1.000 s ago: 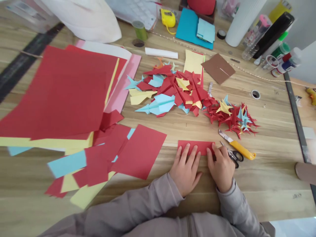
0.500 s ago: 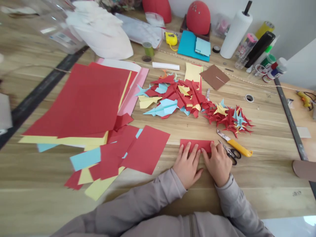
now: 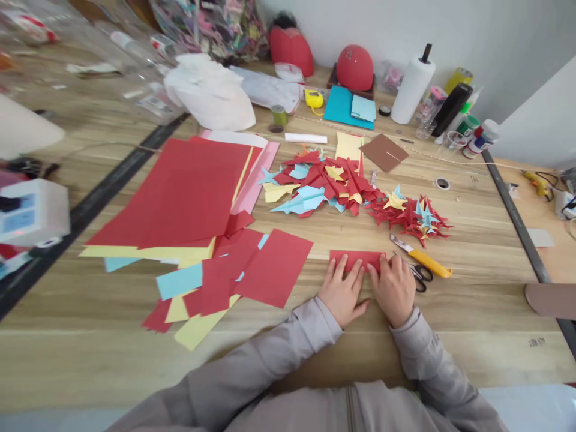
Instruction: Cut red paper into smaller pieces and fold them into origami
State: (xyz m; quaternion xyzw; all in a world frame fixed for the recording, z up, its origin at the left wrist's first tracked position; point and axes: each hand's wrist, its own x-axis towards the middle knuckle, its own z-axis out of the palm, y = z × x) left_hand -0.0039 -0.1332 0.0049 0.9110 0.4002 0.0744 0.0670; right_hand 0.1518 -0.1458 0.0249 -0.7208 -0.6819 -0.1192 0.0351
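A narrow strip of folded red paper [image 3: 353, 257] lies flat on the table in front of me. On its left part rests my left hand [image 3: 344, 291], fingers spread and fingertips pressing down on it. My right hand [image 3: 396, 291] is at the strip's right end, with thumb and forefinger on the paper and the other fingers curled in. Just right of that hand are black-handled scissors [image 3: 422, 275], partly hidden by it, and a yellow utility knife [image 3: 429, 262] with its blade out.
Beyond my hands lie heaps of folded paper planes [image 3: 308, 198] and small pointed paper pieces [image 3: 416, 219]. Large red sheets [image 3: 180, 192] and cut paper pieces [image 3: 274, 267] spread to the left. Bottles [image 3: 481, 138] and a tape measure [image 3: 314, 101] stand at the back.
The camera view has shifted, so more of the table's left and far side shows. Both hands stay on the red paper, with hardly any movement.
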